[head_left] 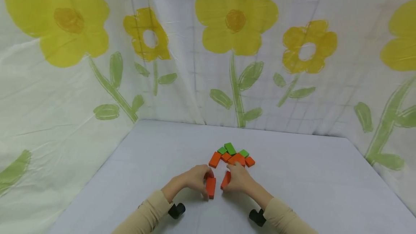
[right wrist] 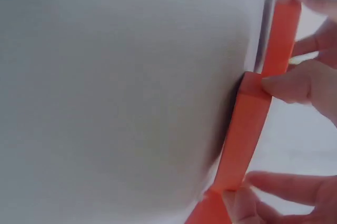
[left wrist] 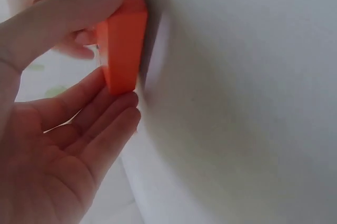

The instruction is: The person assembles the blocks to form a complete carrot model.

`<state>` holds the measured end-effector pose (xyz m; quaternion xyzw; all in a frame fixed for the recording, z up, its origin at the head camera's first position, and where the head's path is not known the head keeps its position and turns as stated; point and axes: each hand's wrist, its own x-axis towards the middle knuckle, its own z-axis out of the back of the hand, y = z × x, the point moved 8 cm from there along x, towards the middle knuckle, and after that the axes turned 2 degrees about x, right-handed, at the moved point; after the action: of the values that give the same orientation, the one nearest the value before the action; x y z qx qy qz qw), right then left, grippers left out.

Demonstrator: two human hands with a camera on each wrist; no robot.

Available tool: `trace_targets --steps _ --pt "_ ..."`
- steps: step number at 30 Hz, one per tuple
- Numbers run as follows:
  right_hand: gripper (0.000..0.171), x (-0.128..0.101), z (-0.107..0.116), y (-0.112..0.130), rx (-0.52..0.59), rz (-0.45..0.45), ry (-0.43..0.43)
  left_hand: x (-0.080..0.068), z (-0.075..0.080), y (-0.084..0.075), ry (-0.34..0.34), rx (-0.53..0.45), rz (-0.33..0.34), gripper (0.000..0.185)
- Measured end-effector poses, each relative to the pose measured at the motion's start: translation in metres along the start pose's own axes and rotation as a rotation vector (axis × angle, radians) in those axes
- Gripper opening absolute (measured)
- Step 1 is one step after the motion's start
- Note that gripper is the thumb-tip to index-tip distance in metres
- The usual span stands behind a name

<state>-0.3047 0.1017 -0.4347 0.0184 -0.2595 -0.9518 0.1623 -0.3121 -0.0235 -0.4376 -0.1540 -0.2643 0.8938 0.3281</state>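
Observation:
My left hand [head_left: 196, 179] pinches an orange block [head_left: 211, 187] by its ends, thumb against fingers; the block lies flat on the white table [head_left: 130, 176]. In the left wrist view the thumb [left wrist: 79, 8] covers the far end of that orange block [left wrist: 124, 50]. Just to the right, my right hand [head_left: 238, 178] grips a second orange block [head_left: 225, 180], tilted toward the first. In the right wrist view this block [right wrist: 247, 134] meets another orange block [right wrist: 281, 34] end to end, with a fingertip [right wrist: 287, 84] at the joint.
Just beyond the hands lies a cluster of several orange blocks [head_left: 237, 159] topped by three green ones [head_left: 230, 148]. A flower-printed sheet [head_left: 234, 46] walls the table at the back and both sides. Black wrist cameras [head_left: 176, 210] sit near the front edge.

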Motion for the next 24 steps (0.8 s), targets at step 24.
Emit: trace_targets --steps 24 --pt "0.058 -0.032 0.031 -0.025 0.094 0.105 0.044 0.035 -0.007 -0.014 -0.095 -0.129 0.002 0.051"
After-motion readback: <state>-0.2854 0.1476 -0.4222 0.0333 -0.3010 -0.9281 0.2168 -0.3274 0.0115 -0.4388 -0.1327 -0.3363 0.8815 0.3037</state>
